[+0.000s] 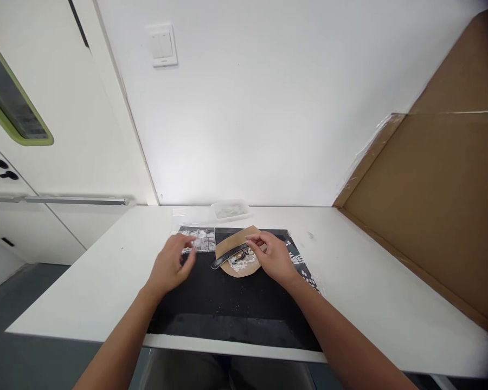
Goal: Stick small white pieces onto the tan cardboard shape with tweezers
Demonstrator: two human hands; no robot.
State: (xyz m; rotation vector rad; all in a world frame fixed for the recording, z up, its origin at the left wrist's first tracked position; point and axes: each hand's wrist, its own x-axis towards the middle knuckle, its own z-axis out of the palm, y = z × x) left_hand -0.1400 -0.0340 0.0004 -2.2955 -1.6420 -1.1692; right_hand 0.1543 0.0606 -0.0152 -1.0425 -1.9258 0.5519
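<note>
A tan, fan-like piece (231, 241) with a rounded lower edge lies on the black mat (228, 295). On its lower part is a patch of small white flower-like pieces (244, 264) with dark bits among them. Across it slants a narrow black curved strip (228, 257) with a pale edge. My right hand (274, 255) pinches the strip's upper right end between thumb and forefinger. Off to the left, my left hand (173, 265) is empty, its thumb and fingers apart. Its fingertips are beside a clear compartment box (205, 241) with pale contents.
Behind the mat, a translucent tray (230, 210) stands against the wall, with pale pieces inside. Small white tile-like shapes (299, 260) show along the mat's right edge. A large cardboard panel (439, 200) leans at the right of the white table (101, 281). Tiny crumbs dot the mat.
</note>
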